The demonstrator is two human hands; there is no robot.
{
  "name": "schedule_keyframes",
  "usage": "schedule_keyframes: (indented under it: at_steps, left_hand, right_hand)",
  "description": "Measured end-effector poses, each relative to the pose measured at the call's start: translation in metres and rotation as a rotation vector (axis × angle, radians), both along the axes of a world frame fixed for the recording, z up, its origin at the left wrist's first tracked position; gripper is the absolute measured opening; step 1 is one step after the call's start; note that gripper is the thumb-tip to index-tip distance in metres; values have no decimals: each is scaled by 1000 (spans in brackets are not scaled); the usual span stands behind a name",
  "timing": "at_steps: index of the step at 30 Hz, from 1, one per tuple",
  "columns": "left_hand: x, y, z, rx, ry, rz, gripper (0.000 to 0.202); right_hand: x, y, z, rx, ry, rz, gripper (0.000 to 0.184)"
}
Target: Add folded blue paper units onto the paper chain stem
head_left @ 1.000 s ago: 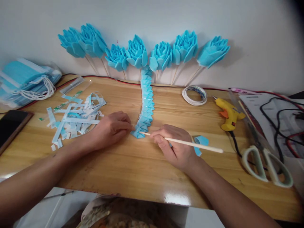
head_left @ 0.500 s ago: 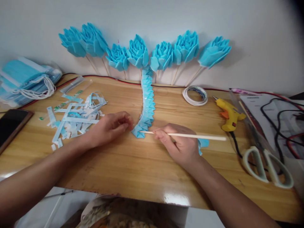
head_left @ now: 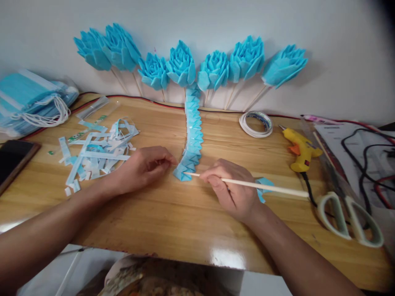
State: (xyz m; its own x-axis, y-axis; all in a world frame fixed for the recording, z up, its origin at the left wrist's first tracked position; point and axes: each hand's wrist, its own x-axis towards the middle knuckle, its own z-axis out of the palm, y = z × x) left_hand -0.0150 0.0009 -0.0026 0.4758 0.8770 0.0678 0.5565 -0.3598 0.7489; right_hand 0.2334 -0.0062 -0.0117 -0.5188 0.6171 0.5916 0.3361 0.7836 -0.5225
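The near end of the pleated blue strip [head_left: 194, 135] stops well short of the front edge, leaving a broad bare stretch of surface [head_left: 154, 222] between them. More free room lies right of the strip, toward the tape roll [head_left: 245, 129]; on its left, paper scraps [head_left: 98, 154] narrow the room beyond the left hand [head_left: 148, 166]. The strip's far end reaches the wall [head_left: 197, 20], below a row of blue flowers [head_left: 182, 63] leaning there on thin stems.

The surface is glossy wood. Well left of the strip are face masks [head_left: 27, 94] and a phone [head_left: 15, 162]; well right, a yellow glue gun [head_left: 300, 150] and scissors [head_left: 353, 218].

Right of the strip's near end, the right hand [head_left: 233, 187] grips a pale stick [head_left: 268, 189], its tip on the folds. The left hand, loosely curled, is just beside that end; whether its fingertips pinch anything I cannot tell.

Compared with half a second ago, the stick's outer end sits farther from the strip and lower, so the stick slopes more.
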Motion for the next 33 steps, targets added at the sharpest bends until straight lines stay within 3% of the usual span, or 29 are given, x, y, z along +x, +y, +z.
schedule_keyframes:
  at_steps: [8, 15, 23, 30, 33]
  left_hand:
    - [-4, 0, -1, 4, 7, 13, 19]
    - [-1, -5, 1, 400, 157, -266, 19]
    - [8, -10, -2, 663, 417, -289, 21]
    - [11, -10, -6, 667, 539, -301, 20]
    - [13, -11, -3, 639, 562, -309, 20]
  right_hand:
    - [0, -2, 3, -34, -40, -14, 23]
    - [-1, -1, 0, -131, -7, -152, 25]
    - [0, -1, 1, -95, -25, -156, 23]
    - [0, -3, 3, -109, -12, -118, 24]
    - [4, -3, 7, -217, 217, -177, 26]
